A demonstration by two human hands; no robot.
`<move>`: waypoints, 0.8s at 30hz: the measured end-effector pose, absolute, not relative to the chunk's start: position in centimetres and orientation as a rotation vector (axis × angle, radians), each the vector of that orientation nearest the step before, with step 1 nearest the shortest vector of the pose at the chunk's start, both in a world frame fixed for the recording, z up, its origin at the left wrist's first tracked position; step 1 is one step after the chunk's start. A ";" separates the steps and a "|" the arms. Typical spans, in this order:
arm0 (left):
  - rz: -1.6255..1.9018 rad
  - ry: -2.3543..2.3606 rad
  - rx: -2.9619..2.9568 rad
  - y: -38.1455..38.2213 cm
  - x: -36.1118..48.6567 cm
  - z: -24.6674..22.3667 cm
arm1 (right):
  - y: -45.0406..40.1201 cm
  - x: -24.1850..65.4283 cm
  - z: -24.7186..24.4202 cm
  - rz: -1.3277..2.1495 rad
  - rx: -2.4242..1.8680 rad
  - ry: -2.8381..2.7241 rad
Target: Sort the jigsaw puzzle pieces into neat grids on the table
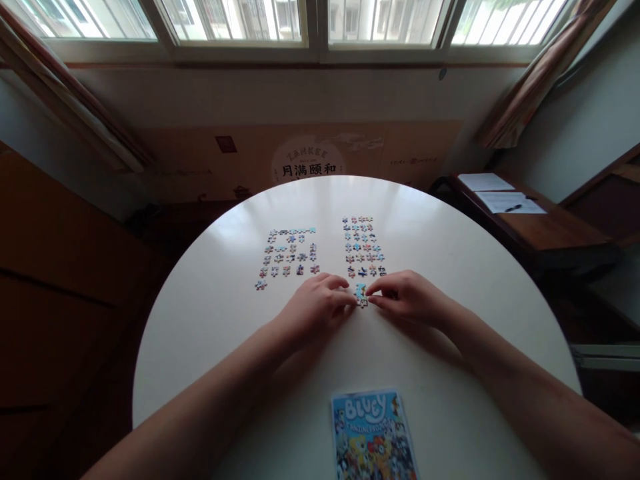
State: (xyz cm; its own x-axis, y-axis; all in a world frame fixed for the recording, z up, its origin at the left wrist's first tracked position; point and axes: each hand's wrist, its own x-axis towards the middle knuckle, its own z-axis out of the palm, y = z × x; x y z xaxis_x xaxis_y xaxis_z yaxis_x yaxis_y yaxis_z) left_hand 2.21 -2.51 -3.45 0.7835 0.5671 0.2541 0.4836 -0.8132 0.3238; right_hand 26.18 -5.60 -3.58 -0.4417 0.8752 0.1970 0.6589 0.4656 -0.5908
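Note:
A few small joined puzzle pieces lie flat on the white round table, between my two hands. My left hand touches their left side with its fingertips, fingers apart and bent. From the right, my right hand has thumb and index finger at the pieces' edge in a loose pinch. Beyond my left hand, loose puzzle pieces are laid out in rows. Another block of pieces in rows sits just beyond my right hand.
A blue "Bluey" picture card lies at the table's near side. Papers and a pen rest on a brown side table at the right. Windows and curtains are behind the table.

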 end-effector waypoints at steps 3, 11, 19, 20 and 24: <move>0.476 0.806 2.737 -2.4 2.3 -3.6 | -5.7 26.4 -3.5 0.613 -1.292 -2.276; 0.480 0.787 2.743 -2.1 2.5 -3.9 | -5.6 26.6 -3.5 0.627 -1.321 -2.288; 0.492 0.775 2.760 -2.1 2.6 -4.0 | -5.6 26.6 -3.7 0.616 -1.317 -2.289; 0.489 0.777 2.759 -2.1 2.6 -4.0 | -5.6 26.6 -3.7 0.613 -1.319 -2.289; 0.473 0.777 2.749 -2.1 2.7 -3.8 | -5.6 26.6 -3.7 0.581 -1.335 -2.296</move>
